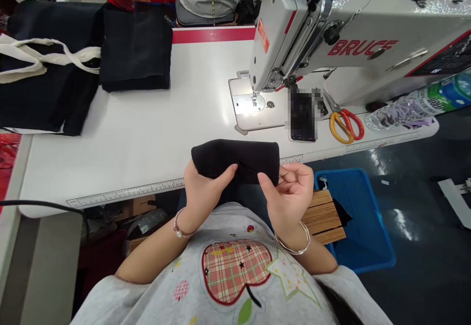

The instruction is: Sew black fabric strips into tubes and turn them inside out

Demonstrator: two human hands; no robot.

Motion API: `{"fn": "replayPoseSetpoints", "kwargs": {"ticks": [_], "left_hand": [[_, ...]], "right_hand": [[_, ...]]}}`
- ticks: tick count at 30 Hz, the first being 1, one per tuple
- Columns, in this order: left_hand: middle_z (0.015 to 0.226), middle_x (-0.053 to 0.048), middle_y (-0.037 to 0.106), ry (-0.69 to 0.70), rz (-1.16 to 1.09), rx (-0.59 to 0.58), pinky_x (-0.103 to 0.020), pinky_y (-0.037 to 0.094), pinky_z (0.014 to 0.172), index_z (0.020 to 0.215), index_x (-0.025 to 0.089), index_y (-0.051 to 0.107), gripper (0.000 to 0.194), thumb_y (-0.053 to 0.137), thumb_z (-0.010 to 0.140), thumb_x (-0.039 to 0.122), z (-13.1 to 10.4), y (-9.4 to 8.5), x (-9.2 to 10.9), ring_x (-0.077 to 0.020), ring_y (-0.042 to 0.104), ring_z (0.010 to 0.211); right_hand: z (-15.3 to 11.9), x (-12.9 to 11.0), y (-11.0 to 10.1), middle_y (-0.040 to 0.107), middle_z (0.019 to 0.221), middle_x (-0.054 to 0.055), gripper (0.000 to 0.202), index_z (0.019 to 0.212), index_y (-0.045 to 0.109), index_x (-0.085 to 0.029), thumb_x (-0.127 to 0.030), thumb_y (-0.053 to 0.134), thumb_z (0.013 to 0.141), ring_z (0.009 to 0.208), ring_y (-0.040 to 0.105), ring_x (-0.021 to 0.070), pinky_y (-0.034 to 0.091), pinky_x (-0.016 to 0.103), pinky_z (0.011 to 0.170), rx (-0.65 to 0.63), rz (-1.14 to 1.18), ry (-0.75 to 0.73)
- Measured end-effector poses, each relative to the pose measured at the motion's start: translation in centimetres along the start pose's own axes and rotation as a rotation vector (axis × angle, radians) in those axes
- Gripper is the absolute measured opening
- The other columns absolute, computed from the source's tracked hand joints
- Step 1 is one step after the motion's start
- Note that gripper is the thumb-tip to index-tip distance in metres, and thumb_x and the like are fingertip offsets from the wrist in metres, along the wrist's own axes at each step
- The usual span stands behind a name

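A folded black cloth piece (235,158) is held up between both hands at the table's front edge. My left hand (204,185) grips its left end, thumb on the near face and the other fingers hidden behind the cloth. At the right end, my right hand (289,190) pinches the cloth, its thumb against the lower edge and its fingers curled. Behind the cloth stands a white sewing machine (275,36), its presser foot over a metal plate (265,114).
Black fabric stacks (136,45) with a cream strap (69,58) lie at the left. Right of the plate are a phone (302,119), scissors (346,125) and a plastic bottle (415,102). A blue bin (368,222) and wooden stool (324,217) stand lower right.
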State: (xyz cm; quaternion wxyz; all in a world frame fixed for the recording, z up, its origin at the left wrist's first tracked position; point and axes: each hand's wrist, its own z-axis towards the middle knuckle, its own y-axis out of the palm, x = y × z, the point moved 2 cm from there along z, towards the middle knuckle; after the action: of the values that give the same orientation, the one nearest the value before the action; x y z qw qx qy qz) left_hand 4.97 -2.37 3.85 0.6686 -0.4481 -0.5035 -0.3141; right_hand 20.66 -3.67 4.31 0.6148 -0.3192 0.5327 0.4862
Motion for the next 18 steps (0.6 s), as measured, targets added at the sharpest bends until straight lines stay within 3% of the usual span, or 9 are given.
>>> {"fn": "replayPoseSetpoints", "kwargs": {"ticks": [8,18], "left_hand": [[0.085,-0.001,0.075,0.067,0.030,0.020,-0.032,0.061,0.069,0.090,0.018,0.069,0.030,0.081,0.064,0.027,0.2,0.0,0.4,-0.0184,0.071,0.076],[0.087,-0.002,0.073,0.094,0.132,0.191,-0.036,0.059,0.074,0.090,0.017,0.069,0.032,0.081,0.065,0.032,-0.2,0.9,0.6,-0.0203,0.070,0.079]], "right_hand": [[0.4,0.4,0.1,0.062,0.074,-0.007,0.031,0.095,0.052,-0.024,-0.016,0.076,0.076,0.065,0.063,0.0072,0.053,0.018,0.064,0.017,-0.047,-0.070],[-0.7,-0.3,1.3,0.050,0.075,-0.006,0.033,0.095,0.050,-0.025,-0.006,0.070,0.076,0.062,0.053,0.0078,0.048,0.017,0.051,0.052,-0.205,-0.392]]}}
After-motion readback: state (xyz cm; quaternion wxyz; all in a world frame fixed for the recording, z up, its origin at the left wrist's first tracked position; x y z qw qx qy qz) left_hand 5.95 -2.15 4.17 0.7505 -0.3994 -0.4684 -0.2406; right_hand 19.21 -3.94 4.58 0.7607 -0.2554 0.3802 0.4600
